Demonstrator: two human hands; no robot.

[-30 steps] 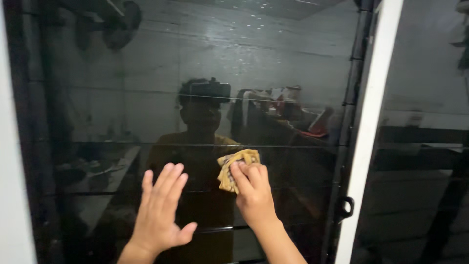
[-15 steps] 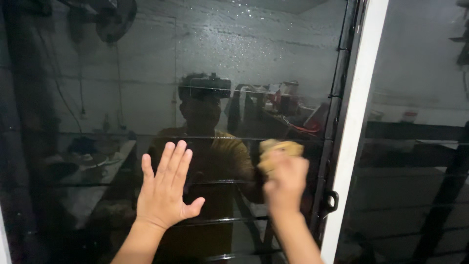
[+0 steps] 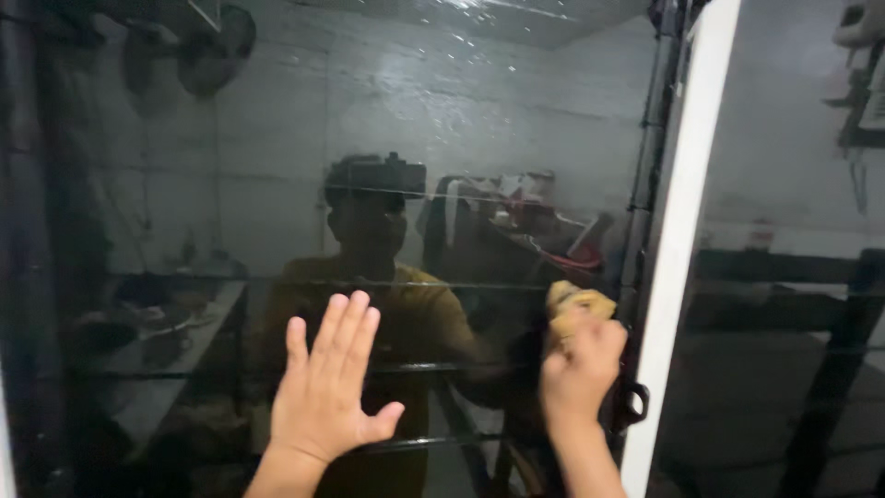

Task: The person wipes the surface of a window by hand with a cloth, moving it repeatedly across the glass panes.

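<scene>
Left hand (image 3: 324,392) lies flat, fingers spread, on the dark glass pane (image 3: 277,138); right hand (image 3: 579,369), clutching a yellow cloth (image 3: 576,302), has slid rightward to the white frame (image 3: 682,249).

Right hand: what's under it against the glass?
A yellow cloth sticks out above the right hand, pressed to the dark window pane beside the white frame. The rest of the cloth is covered by the hand.

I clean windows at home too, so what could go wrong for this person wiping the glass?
The left hand is pressed flat on the dark glass pane, so it may leave fresh smudges. The right hand rubs the yellow cloth close to the white frame and the black latch, so knuckles could bump them. Water drops high on the glass might run down over wiped parts.
</scene>
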